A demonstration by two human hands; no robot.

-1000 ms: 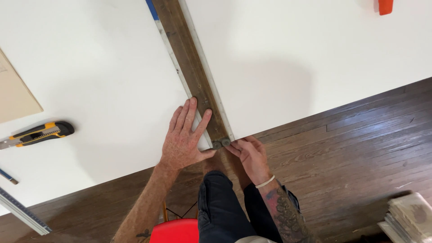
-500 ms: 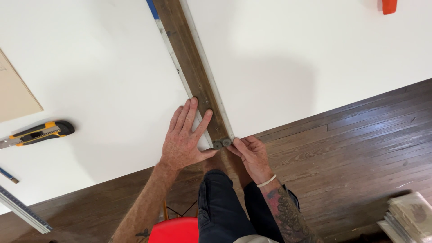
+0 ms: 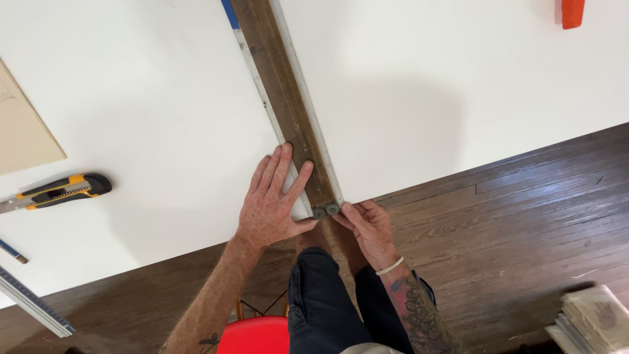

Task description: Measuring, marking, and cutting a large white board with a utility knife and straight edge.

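Wood shows through the narrow gap (image 3: 288, 98) between two large white boards, the left board (image 3: 144, 118) and the right board (image 3: 458, 98), which lie on a dark wooden floor (image 3: 524, 223); a pale metal edge strip (image 3: 262, 98) runs along the gap's left side. At the gap's near end sit two small round grey fittings (image 3: 326, 210). The left hand (image 3: 275, 200) lies flat with fingers spread, pressed on the left board and reaching across the gap. The right hand (image 3: 368, 226) pinches at the grey fittings with its fingertips, a pale band on its wrist. Farther left on the board rest a yellow-and-black utility knife (image 3: 62, 192) and a tan sheet (image 3: 26, 137). A metal ruler (image 3: 33, 301) lies at the lower left edge, an orange object (image 3: 572, 12) at the top right, and a red seat (image 3: 255, 335) below.
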